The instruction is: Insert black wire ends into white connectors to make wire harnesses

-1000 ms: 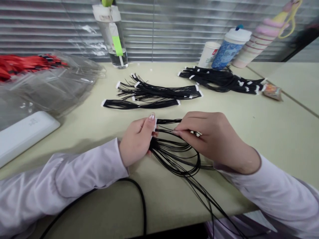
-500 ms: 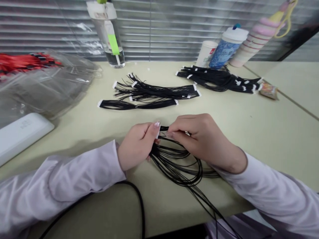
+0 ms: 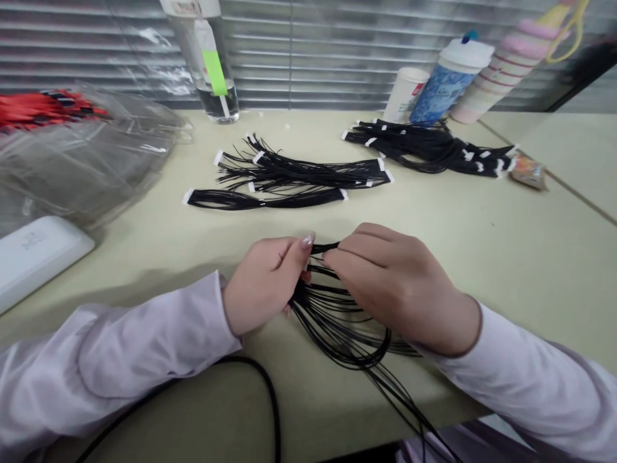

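our left hand (image 3: 267, 276) grips one end of the black wires (image 3: 332, 321), which run rightward over the counter (image 3: 496, 263) to our right hand (image 3: 400, 283), its fingertips pinching a few.

Pale yellow table (image 3: 520, 270) | left: plastic bag (image 3: 91, 170), white block (image 3: 43, 257) | top: clear bottle (image 3: 222, 99), white cup (image 3: 403, 96), blue cup (image 3: 441, 87), striped bottle (image 3: 501, 78) | upper middle: black wire bunches (image 3: 315, 173) | upper right: more bunches (image 3: 419, 138), little packet (image 3: 529, 172) | bottom: thick cord (image 3: 271, 393), loose wires (image 3: 315, 308) crossing the edge
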{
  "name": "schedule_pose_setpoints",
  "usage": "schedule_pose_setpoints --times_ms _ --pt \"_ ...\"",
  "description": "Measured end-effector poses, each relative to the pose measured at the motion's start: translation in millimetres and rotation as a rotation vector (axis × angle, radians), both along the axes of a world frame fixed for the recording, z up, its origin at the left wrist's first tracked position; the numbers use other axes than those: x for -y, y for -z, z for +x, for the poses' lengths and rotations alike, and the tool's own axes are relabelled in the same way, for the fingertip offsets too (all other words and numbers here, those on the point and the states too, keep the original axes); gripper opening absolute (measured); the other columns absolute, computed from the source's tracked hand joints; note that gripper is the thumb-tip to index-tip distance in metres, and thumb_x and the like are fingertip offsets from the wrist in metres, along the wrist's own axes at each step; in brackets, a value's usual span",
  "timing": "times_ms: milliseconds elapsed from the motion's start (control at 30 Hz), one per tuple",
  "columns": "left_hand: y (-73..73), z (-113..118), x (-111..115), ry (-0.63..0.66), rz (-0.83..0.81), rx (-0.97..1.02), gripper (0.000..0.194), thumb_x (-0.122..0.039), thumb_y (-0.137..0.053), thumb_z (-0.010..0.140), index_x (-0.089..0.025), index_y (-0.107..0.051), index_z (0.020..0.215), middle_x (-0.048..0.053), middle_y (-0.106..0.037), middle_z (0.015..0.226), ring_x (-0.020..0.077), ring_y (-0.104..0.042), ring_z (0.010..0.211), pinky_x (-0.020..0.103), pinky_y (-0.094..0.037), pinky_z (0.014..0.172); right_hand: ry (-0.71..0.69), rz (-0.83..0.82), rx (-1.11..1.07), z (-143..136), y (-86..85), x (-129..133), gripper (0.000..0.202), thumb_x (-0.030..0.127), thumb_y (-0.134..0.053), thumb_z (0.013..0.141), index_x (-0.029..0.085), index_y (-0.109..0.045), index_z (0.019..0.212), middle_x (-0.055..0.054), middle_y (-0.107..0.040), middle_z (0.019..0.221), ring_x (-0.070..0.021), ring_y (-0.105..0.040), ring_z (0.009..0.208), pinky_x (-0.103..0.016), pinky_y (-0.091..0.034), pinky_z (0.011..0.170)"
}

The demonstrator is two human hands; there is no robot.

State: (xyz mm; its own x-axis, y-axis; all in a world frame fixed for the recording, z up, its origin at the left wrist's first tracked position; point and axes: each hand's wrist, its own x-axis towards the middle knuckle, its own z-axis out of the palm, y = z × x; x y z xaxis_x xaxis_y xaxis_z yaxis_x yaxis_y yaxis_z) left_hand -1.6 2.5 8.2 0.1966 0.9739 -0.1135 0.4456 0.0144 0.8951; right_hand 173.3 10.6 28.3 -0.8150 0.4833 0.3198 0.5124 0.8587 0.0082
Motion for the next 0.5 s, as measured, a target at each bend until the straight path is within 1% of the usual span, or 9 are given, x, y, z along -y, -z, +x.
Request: schedule_pose_setpoints --times_ms 133,267,367,500 --pt "0.6 -1.0 0.5 0.020 0.014 -0.008 0.044 -0.044 -0.033 0.086 -0.017 -0.043 0.053 -0.003 -0.050 0.047 0.0059 -0.043 0.034 0.017 -0.034 0.034 -0.028 0.046 -0.019 -2.7 5.9 -4.0 0.029 0.010 -0.035 0.088 0.016 -0.052 0.066 -0.002 -0.051 0.066 -0.0124 -0.039 0.062 -0.028 -0.037 0.061" --pt "0.4 -0.4 -0.6 -0.001 0.004 0.008 0.043 -0.045 -0.033 0.086 -0.016 -0.045 0.056 -0.003 -0.051 0.050 0.0052 -0.042 0.033 0.016 -0.033 0.031 -0.010 0.059 -0.131 -2.7 12.0 -8.7 0.026 0.011 -0.039 0.087 0.014 -0.057 0.069 -0.003 -0.054 0.067 -0.0125 -0.044 0.065 -0.026 -0.040 0.063" --pt "-0.3 0.6 -0.9 -0.015 -0.051 0.039 0.044 -0.047 -0.033 0.085 -0.016 -0.045 0.057 -0.004 -0.050 0.051 0.0048 -0.041 0.030 0.016 -0.032 0.028 -0.006 0.074 -0.181 -3.2 13.4 -9.2 0.024 0.011 -0.041 0.086 0.014 -0.059 0.071 -0.003 -0.057 0.068 -0.0126 -0.045 0.065 -0.026 -0.040 0.063" --pt "0.4 1.4 -0.7 -0.022 -0.071 0.084 0.043 -0.047 -0.036 0.084 -0.016 -0.044 0.056 -0.003 -0.050 0.051 0.0049 -0.042 0.029 0.016 -0.033 0.027 0.009 0.067 -0.163 -5.2 12.8 -10.2 0.024 0.011 -0.041 0.086 0.015 -0.058 0.071 -0.003 -0.058 0.069 -0.0130 -0.047 0.067 -0.026 -0.040 0.064"
